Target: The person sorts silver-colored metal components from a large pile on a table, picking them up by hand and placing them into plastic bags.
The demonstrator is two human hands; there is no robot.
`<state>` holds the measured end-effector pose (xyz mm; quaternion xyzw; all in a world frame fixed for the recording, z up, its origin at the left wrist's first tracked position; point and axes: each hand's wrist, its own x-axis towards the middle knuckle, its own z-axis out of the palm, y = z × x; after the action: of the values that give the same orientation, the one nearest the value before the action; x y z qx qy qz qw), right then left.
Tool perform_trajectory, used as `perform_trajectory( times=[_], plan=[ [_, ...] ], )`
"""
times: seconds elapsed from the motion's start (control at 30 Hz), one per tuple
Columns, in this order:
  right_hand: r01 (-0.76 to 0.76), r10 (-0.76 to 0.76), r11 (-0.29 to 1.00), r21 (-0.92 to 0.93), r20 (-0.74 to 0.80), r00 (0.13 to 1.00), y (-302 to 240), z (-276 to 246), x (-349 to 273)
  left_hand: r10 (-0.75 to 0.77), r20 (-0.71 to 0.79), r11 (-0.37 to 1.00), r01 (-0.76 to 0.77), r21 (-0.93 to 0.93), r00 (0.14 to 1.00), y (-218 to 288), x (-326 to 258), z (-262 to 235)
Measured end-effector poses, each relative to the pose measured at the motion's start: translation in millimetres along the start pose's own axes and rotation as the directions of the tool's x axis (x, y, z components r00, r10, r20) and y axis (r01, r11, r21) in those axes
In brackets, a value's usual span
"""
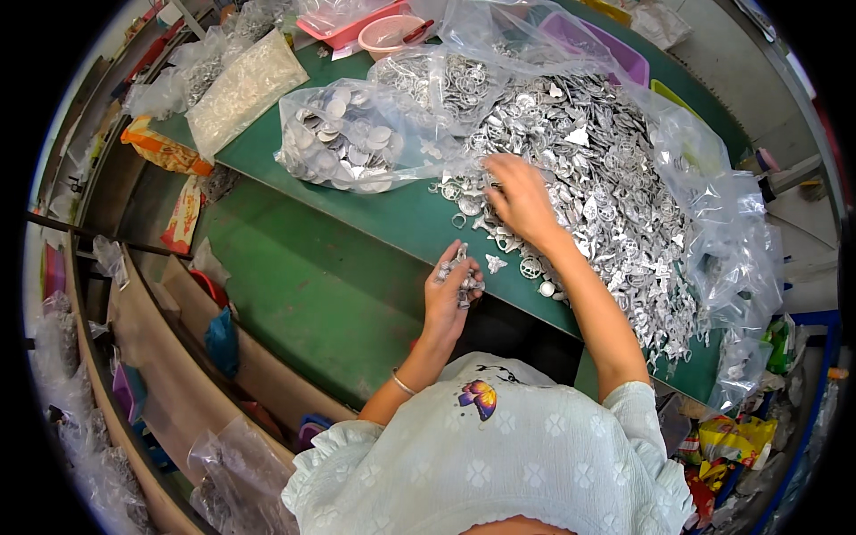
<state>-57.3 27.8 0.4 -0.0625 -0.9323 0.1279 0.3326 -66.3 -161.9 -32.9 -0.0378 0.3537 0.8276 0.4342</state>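
My left hand (443, 303) is cupped in front of the table edge, its fingers closed round several small silver-grey metal pieces (464, 282). Over the left side of a wide heap of loose metal charms (593, 187) reaches my right hand (520, 198), palm down. Its thumb and fingers are apart, and nothing shows between them. A star-like metal piece (496, 263) lies on the green tabletop between my hands. Near it are a round openwork piece (530, 267) and a small disc (547, 289). Left of my right hand sits a clear bag of round metal discs (343, 134).
Clear plastic sheeting (713, 223) borders the heap on the right. A purple tray (615, 53), a pink basin (390, 36) and a packed whitish bag (245, 94) stand farther back. Shelving with bags and bins (192, 357) runs along the left. Colourful packages (736, 439) fill the lower right.
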Motion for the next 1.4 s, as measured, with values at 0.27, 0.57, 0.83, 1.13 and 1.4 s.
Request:
perform_trajectory(
  times=[0.27,0.57,0.83,1.13,1.4],
  plan=[
    [0.013,-0.009,0.999,-0.041,0.101,0.995,14.4,12.3,-6.0,-0.011,0.008,1.000,0.011,-0.003,1.000,0.8,-0.7,-4.3],
    [-0.551,0.546,0.821,0.151,0.077,0.834,41.3,-24.1,-20.9,-0.036,0.038,0.999,0.036,-0.001,0.999,-1.2,1.2,-5.5],
    [-0.637,0.659,0.664,0.391,0.097,0.746,74.3,-45.3,-37.0,0.007,0.124,1.000,-0.004,-0.025,0.992,1.2,-3.7,-3.2],
    [-0.351,0.326,0.910,-0.219,-0.145,0.934,58.4,-69.1,-54.3,-0.049,0.204,0.997,0.060,-0.049,0.978,-8.8,-0.9,1.3],
    [-0.319,0.348,0.873,-0.369,0.013,0.937,28.4,-52.6,-63.3,-0.118,0.223,0.992,0.124,-0.014,0.968,-13.2,-2.1,5.3]
  ],
)
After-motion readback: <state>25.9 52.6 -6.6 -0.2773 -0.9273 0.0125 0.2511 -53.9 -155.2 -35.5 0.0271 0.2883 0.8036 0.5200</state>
